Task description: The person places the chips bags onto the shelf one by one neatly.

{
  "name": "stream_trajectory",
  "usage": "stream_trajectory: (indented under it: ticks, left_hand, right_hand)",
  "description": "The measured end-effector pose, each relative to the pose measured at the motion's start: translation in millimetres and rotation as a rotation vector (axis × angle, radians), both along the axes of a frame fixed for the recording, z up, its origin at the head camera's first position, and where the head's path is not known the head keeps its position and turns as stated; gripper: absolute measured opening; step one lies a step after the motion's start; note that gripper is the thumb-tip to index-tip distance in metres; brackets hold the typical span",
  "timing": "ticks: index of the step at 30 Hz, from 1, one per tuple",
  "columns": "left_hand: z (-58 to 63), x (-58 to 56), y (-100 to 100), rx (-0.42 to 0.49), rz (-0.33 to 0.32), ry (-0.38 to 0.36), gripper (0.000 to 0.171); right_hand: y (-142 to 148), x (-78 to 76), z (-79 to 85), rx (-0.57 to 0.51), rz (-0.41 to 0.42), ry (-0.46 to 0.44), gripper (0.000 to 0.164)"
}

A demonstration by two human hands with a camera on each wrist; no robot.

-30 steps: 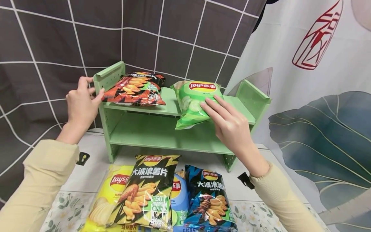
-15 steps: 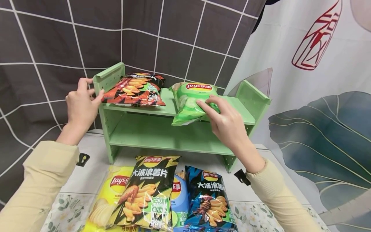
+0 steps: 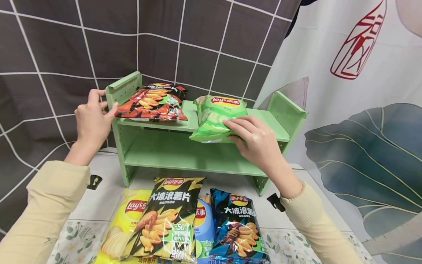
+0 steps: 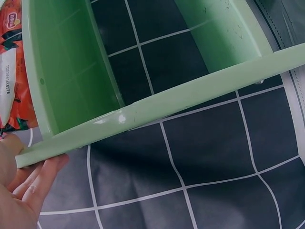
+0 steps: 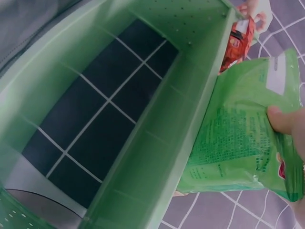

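In the head view, my left hand (image 3: 93, 123) grips the left side panel of a light green two-tier shelf rack (image 3: 191, 150). The left wrist view shows its fingers (image 4: 44, 183) against the panel's outer face. A green Lay's chip bag (image 3: 212, 116) lies tilted on the top board, its lower end jutting past the front edge. My right hand (image 3: 258, 141) pinches that bag near its lower right corner, fingers on top; the right wrist view shows the thumb (image 5: 282, 119) against its printed back. Left of it, a red-and-black chip bag (image 3: 154, 102) lies on the top board.
On the table before the rack lie a yellow chip bag (image 3: 117, 227), a black-and-gold one (image 3: 169, 216), a light blue one (image 3: 204, 229) partly covered, and a dark blue one (image 3: 235, 227). Black clips (image 3: 94, 181) sit at both sides. A dark gridded cloth (image 3: 204, 40) hangs behind.
My right hand has gone from lying over the green chip bag to pinching its lower right part. The bag's lower end has shifted slightly left and up. The left hand stays put.
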State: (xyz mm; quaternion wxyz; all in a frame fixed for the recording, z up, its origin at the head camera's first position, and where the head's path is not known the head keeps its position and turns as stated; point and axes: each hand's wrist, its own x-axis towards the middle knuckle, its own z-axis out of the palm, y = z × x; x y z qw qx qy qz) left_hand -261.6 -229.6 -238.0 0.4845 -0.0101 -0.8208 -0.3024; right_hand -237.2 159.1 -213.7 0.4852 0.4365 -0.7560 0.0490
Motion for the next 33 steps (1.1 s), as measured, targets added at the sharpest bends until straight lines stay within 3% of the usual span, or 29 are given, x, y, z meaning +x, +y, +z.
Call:
stream_trajectory:
  ticks: [20, 33]
  left_hand:
    - [-0.2, -1.7, 0.7, 0.004, -0.003, 0.01, 0.036]
    - [-0.7, -1.8, -0.3, 0.004, -0.005, 0.021, 0.035]
  right_hand:
    - [1.3, -11.8, -11.8, 0.015, -0.044, -0.131, 0.06]
    - [-10.8, -23.3, -16.2, 0.006, -0.049, -0.142, 0.056]
